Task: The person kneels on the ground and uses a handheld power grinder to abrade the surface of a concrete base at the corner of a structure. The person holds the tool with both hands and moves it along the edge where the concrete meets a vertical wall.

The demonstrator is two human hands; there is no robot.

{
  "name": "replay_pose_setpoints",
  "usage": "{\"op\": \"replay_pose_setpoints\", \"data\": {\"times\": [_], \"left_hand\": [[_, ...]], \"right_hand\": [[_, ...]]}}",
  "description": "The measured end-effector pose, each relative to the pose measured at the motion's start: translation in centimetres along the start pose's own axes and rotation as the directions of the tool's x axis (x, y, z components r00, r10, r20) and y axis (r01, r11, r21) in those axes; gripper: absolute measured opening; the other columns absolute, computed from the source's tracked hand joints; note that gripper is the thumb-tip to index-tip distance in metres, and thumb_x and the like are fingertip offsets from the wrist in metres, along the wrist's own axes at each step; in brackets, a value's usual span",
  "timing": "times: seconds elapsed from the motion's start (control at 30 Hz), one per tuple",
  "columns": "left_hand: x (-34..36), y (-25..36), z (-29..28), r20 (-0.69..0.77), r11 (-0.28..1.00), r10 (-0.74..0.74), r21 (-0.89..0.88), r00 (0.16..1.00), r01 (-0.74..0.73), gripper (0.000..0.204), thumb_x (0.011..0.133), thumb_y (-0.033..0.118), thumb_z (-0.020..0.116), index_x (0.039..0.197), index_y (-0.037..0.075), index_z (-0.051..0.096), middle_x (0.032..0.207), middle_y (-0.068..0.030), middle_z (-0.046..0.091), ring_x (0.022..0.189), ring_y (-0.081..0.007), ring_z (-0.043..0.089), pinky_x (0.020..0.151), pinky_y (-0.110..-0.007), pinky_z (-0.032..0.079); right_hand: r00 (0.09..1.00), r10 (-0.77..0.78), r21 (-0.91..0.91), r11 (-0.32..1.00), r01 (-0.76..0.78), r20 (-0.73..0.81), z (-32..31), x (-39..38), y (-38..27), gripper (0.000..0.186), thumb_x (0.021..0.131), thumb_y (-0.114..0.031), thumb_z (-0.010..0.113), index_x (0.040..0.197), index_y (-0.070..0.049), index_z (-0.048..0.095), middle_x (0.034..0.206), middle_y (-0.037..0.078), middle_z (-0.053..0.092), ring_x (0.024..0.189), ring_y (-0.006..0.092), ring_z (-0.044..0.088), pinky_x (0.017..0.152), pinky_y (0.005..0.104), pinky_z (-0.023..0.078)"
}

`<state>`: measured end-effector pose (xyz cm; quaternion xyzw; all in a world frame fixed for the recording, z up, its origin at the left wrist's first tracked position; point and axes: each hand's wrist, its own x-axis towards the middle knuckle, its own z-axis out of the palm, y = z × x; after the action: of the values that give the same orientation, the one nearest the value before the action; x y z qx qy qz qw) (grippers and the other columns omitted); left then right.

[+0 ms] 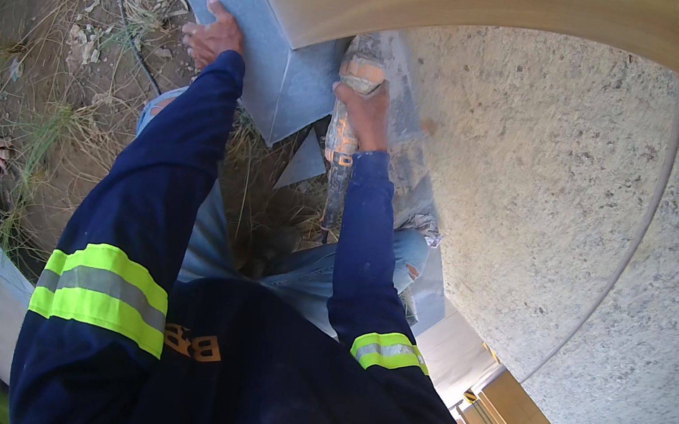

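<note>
My left hand (pixel 212 36) is closed over the outer edge of a blue-grey slab (pixel 270 66), which meets other slab faces at a corner. In my right hand (pixel 365 115) is a dust-covered orange angle grinder (pixel 340 136), gripped around its body beside the slab's right face. Its cord end points down toward my knees, and its far end lies by the slab, where dust and blur hide the disc. Below the slab corner, a triangular grey offcut (pixel 303 161) rests near the grinder.
A rough speckled stone-like surface (pixel 543 174) spreads to the right, with a pale cord (pixel 660 185) across it. Above is a smooth tan panel (pixel 473 1). Dirt with dry grass, rubble (pixel 85 44) and a black cable (pixel 125 19) lies at the left. My bent jeans-clad legs (pixel 215 232) are below.
</note>
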<state>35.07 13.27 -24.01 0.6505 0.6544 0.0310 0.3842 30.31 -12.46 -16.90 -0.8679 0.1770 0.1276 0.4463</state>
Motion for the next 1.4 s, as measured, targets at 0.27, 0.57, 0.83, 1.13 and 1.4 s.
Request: {"op": "replay_pose_setpoints", "data": {"times": [0.27,0.57,0.83,1.13,1.4], "left_hand": [[0.6,-0.2,0.7,-0.065,0.999,0.025,0.041,0.998,-0.023,0.093,0.097,0.073,0.047,0.138,-0.010,0.051,0.134,-0.0319,0.059,0.123,-0.0486,0.061,0.103,-0.060,0.047],[0.1,-0.1,0.6,-0.015,0.999,0.028,0.031,0.999,-0.028,0.093,0.096,0.073,0.047,0.137,-0.011,0.051,0.133,-0.0311,0.060,0.123,-0.0481,0.061,0.102,-0.060,0.047],[0.5,-0.3,0.9,-0.059,0.999,0.023,0.028,0.998,-0.021,0.093,0.096,0.073,0.048,0.137,-0.010,0.051,0.133,-0.0314,0.060,0.125,-0.0475,0.059,0.103,-0.061,0.046],[0.2,-0.2,0.6,-0.040,0.999,0.030,0.025,0.999,-0.029,0.094,0.096,0.073,0.049,0.138,-0.011,0.050,0.134,-0.0326,0.059,0.126,-0.0476,0.058,0.103,-0.061,0.046],[0.8,-0.8,1.2,-0.066,0.999,0.033,0.027,0.997,-0.031,0.095,0.096,0.074,0.047,0.140,-0.011,0.048,0.136,-0.0330,0.058,0.126,-0.0479,0.059,0.103,-0.060,0.046]], "right_hand": [[1.000,0.007,0.003,1.000,-0.007,-0.025,-1.5,-0.8,0.7,0.067,0.073,-0.023,0.088,0.125,0.007,0.057,0.113,0.022,0.072,0.102,0.0300,0.071,0.091,0.0409,0.055],[0.998,0.027,0.103,0.994,-0.021,-0.061,-1.5,0.5,0.9,0.068,0.074,-0.022,0.088,0.128,0.007,0.058,0.114,0.020,0.072,0.101,0.0291,0.071,0.090,0.0403,0.056],[1.000,0.007,-0.020,1.000,-0.006,0.016,-0.3,-2.5,0.6,0.075,0.071,-0.028,0.088,0.129,0.008,0.055,0.113,0.022,0.071,0.103,0.0332,0.071,0.093,0.0425,0.055],[0.991,0.061,0.043,0.997,-0.056,-0.119,-2.0,-0.3,1.1,0.077,0.072,-0.030,0.088,0.129,0.009,0.053,0.117,0.024,0.069,0.109,0.0359,0.070,0.096,0.0430,0.054],[0.999,0.032,0.089,0.995,-0.035,0.032,-0.1,-3.0,1.7,0.071,0.073,-0.027,0.088,0.127,0.007,0.055,0.119,0.022,0.069,0.107,0.0320,0.070,0.094,0.0411,0.054]]}}
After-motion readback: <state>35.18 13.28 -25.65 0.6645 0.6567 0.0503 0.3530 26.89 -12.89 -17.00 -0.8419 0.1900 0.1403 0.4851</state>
